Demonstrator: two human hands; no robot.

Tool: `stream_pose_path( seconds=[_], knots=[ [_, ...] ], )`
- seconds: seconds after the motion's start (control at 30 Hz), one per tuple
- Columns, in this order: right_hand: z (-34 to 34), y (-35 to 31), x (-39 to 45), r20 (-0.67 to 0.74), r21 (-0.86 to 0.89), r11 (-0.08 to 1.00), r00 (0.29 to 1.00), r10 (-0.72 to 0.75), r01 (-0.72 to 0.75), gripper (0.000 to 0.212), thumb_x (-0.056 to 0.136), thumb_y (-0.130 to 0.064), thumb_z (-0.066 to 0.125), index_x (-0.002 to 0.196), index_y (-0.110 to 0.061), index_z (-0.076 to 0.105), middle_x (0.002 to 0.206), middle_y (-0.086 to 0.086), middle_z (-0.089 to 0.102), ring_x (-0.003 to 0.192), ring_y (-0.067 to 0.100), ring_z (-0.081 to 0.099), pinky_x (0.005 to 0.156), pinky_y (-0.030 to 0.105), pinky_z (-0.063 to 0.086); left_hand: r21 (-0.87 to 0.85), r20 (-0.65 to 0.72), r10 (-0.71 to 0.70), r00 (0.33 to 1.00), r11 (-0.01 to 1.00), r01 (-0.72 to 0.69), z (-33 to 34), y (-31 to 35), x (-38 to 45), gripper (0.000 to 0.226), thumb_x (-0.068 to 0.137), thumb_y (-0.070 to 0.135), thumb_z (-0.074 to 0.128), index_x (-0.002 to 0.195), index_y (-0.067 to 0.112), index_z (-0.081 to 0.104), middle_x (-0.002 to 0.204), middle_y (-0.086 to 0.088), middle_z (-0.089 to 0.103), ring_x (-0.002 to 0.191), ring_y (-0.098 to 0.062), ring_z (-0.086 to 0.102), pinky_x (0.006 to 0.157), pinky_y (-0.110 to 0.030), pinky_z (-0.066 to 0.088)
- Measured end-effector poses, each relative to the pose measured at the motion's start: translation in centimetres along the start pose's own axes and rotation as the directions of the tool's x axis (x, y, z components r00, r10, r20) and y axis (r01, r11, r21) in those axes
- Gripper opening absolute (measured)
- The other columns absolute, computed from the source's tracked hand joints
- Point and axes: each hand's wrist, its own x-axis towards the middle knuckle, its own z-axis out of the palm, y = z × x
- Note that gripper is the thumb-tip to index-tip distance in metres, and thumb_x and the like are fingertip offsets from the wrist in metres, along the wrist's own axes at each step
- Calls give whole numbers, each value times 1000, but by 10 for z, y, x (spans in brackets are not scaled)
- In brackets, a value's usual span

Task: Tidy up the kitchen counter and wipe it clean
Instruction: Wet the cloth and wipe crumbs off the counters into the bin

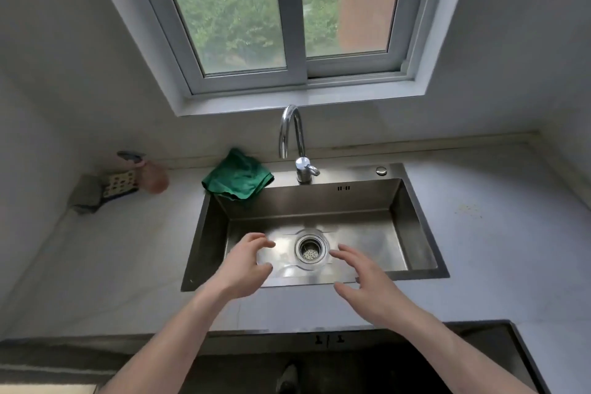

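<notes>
Both my left hand (248,261) and right hand (364,278) hover empty, fingers spread, over the sink (415,233), so I'd reach far-left, pinching the green cloth (238,177) by its bunched middle.
</notes>
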Motion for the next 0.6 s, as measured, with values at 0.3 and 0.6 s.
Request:
stream_pose_path(
  seconds=[0.3, 0.6],
  knots=[
    [53, -75, 112, -72, 21, 998, 995, 64, -63, 55, 93, -21, 64, 144, -34, 49, 153, -20, 36, 141, -5, 32, 120, 29, 30, 356, 28, -111, 993, 930, 94, -87, -103, 153, 64, 84, 24, 61, 147, 24, 52, 171, -1, 8, 156, -26, 12, 123, -43, 30],
    [59, -93, 146, -141, -8, 993, 983, 116, -118, 54, 93, -24, 65, 143, -38, 49, 148, -24, 36, 137, -4, 38, 116, 26, 34, 643, 195, -202, 960, 765, 31, -90, -153, 235, 45, 89, 24, 58, 132, 14, 66, 172, -6, -9, 158, -35, -7, 127, -54, 9]
  ],
)
